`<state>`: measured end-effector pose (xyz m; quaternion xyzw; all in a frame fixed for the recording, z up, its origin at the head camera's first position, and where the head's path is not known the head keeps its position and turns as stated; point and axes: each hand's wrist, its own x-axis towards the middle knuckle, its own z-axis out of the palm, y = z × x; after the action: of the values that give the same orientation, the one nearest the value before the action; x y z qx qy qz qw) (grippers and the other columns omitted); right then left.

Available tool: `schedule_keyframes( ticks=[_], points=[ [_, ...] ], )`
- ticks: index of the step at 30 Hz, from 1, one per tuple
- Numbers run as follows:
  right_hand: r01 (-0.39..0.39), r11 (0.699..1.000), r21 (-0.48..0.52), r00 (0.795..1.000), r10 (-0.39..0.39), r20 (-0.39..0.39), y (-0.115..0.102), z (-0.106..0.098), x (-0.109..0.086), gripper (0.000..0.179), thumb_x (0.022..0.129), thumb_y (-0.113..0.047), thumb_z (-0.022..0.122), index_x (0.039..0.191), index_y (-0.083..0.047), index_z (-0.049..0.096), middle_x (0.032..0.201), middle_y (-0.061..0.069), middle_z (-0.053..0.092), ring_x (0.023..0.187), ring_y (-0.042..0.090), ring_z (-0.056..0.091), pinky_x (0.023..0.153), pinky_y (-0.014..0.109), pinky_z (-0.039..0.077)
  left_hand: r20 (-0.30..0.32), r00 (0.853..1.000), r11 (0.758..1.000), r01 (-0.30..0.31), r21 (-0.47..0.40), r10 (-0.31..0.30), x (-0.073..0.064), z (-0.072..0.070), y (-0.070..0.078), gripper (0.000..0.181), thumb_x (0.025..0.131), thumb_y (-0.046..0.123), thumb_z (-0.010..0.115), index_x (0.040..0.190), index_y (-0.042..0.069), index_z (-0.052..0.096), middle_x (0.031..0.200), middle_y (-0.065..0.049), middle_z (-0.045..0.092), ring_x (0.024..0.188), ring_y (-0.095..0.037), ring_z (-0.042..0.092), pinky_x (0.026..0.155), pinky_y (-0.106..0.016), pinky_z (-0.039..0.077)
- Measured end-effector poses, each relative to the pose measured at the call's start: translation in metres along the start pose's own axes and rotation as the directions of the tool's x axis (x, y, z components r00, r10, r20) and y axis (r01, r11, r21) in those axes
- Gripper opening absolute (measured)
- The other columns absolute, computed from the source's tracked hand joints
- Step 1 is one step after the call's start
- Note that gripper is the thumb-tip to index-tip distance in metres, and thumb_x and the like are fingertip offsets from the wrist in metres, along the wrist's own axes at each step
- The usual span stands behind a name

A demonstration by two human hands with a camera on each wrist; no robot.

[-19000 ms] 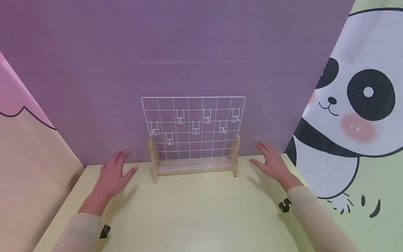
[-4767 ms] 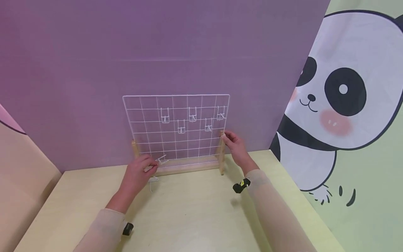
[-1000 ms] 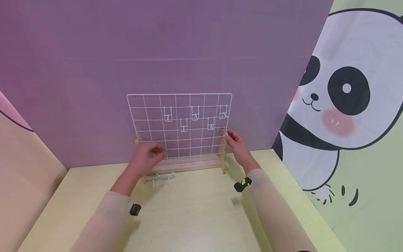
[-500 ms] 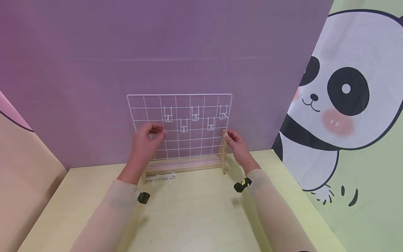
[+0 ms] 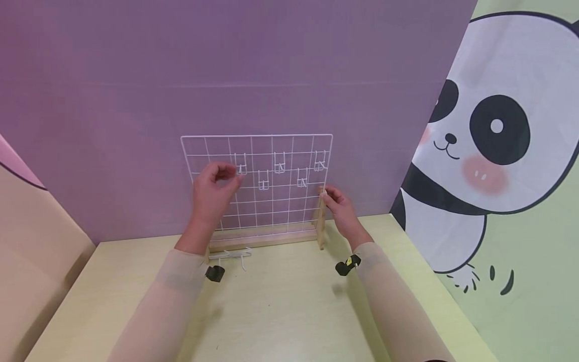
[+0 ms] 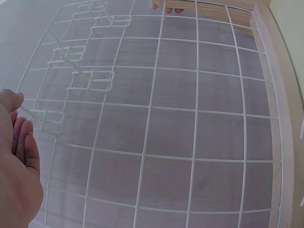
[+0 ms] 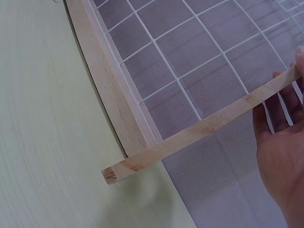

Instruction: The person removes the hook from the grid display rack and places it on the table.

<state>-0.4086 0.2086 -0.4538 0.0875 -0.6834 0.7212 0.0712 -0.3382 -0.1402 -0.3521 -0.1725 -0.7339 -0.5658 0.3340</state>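
Observation:
A white wire grid rack stands upright in a wooden frame, with several white wire hooks hanging on it. My left hand is at the upper left hook. In the left wrist view, that hook's prong points into the gap between the thumb and the curled fingers. My right hand grips the upper end of the rack's right wooden upright, thumb on the near side and fingers behind. Two loose hooks lie on the table by the rack's lower left corner, partly overlapped by the left arm.
The pale wooden table stretches in front of the rack. A purple cloth backdrop rises right behind it. A panda-printed hanging is at the right, and a peach panel borders the table's left.
Two left-hand hooks have gone from the grid to the table since the first frame. The left hand, holding a hook 4.8 s ago, has risen to another. The right hand now grips the upright.

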Motion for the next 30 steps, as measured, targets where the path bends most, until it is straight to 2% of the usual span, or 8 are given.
schedule_keyframes(
  ticks=[9, 18, 22, 30],
  points=[
    [0.001, 1.0, 0.002, 1.0, -0.001, 0.007, -0.001, 0.0, 0.001, 0.039, 0.114, -0.01, 0.062, 0.149, 0.007, 0.058, 0.128, 0.002, 0.068, 0.118, 0.011, 0.062, 0.121, 0.039, 0.045, 0.009, 0.996, 0.995, -0.09, 0.04, 0.089, 0.005, 0.005, -0.002, 0.01, 0.097, 0.0, 0.083, 0.107, -0.003, 0.08, 0.107, -0.016, 0.073, 0.099, -0.024, 0.067, 0.089, -0.027, 0.053],
    [-0.007, 1.0, 0.009, 1.0, 0.007, 0.002, -0.001, 0.001, 0.0, 0.04, 0.114, -0.011, 0.062, 0.15, 0.006, 0.058, 0.134, 0.009, 0.067, 0.12, 0.013, 0.061, 0.123, 0.04, 0.044, -0.026, 0.991, 0.986, -0.127, 0.105, 0.13, 0.006, 0.005, -0.001, 0.008, 0.098, 0.002, 0.083, 0.104, -0.002, 0.081, 0.104, -0.015, 0.076, 0.094, -0.021, 0.068, 0.086, -0.026, 0.054],
    [-0.002, 1.0, 0.01, 1.0, 0.002, 0.003, 0.0, 0.001, 0.001, 0.04, 0.114, -0.01, 0.062, 0.15, 0.007, 0.058, 0.135, 0.01, 0.067, 0.12, 0.012, 0.061, 0.122, 0.039, 0.044, -0.053, 0.982, 0.976, -0.175, 0.133, 0.183, 0.01, 0.005, 0.0, 0.006, 0.098, 0.003, 0.084, 0.101, -0.002, 0.082, 0.1, -0.015, 0.078, 0.092, -0.021, 0.069, 0.084, -0.026, 0.054],
    [-0.003, 1.0, 0.005, 1.0, 0.003, 0.002, 0.001, 0.0, 0.001, 0.04, 0.115, -0.011, 0.062, 0.15, 0.007, 0.057, 0.135, 0.009, 0.068, 0.119, 0.011, 0.062, 0.122, 0.039, 0.044, -0.083, 0.956, 0.957, -0.272, 0.099, 0.28, 0.016, 0.005, 0.001, 0.005, 0.094, -0.004, 0.086, 0.096, -0.004, 0.082, 0.095, -0.016, 0.079, 0.088, -0.024, 0.069, 0.084, -0.017, 0.052]
  ],
)
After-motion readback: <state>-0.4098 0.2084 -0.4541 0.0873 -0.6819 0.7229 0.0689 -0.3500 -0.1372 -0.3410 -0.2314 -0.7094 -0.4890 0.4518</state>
